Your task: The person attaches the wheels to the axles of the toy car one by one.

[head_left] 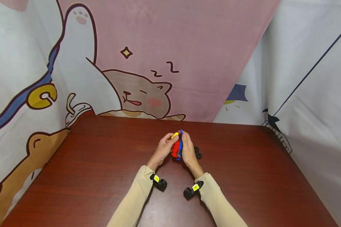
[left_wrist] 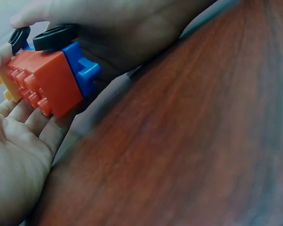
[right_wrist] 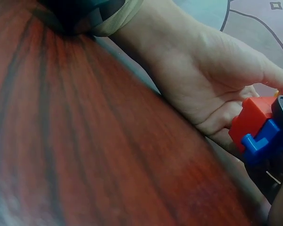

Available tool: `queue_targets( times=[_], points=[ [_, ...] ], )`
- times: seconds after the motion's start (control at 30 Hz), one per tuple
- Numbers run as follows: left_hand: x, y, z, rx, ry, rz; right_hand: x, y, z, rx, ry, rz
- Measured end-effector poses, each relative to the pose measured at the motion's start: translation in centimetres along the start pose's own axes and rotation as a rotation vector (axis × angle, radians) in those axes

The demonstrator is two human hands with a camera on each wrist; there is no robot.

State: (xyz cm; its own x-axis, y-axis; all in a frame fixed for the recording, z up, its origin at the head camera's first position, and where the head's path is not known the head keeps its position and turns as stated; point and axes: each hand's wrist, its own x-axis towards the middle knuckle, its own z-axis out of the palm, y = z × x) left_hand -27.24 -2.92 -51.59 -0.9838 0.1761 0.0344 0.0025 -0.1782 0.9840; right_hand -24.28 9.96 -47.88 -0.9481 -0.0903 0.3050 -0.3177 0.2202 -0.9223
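Both hands hold a small toy car of building bricks (head_left: pixel 176 148) above the table. It has a red block body (left_wrist: pixel 49 80), a blue base (right_wrist: pixel 264 141), a yellow brick (left_wrist: pixel 8 89) at one end and black wheels (left_wrist: pixel 56 37) along the base. My left hand (head_left: pixel 161 151) grips the red and yellow side, its thumb near a wheel and its fingers under the blocks. On the blue side my right hand (head_left: pixel 189 155) grips the base, its fingers partly hidden behind the toy. Just right of that hand, loose black wheels (head_left: pixel 198 153) lie on the table.
The brown wooden table (head_left: pixel 102 151) spreads out on all sides of the hands. Behind it hangs a cloth (head_left: pixel 204 63) with cartoon animals, and a white curtain (head_left: pixel 315 78) is at the right. Each wrist bears a black camera (head_left: pixel 160 183).
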Motion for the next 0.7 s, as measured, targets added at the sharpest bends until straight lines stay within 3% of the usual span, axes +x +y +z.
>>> queue_targets(
  times=[0.27,0.5,0.7],
  points=[
    [-0.1,0.2,0.0,0.004,-0.010,-0.012,0.1,0.5,0.0,0.023,-0.009,-0.014],
    [0.0,0.3,0.0,0.012,-0.011,-0.014,1.0,3.9,0.5,0.043,-0.024,-0.006],
    [-0.3,0.5,0.2,0.059,0.009,0.016,1.0,4.8,0.5,0.046,-0.016,-0.004]
  ],
)
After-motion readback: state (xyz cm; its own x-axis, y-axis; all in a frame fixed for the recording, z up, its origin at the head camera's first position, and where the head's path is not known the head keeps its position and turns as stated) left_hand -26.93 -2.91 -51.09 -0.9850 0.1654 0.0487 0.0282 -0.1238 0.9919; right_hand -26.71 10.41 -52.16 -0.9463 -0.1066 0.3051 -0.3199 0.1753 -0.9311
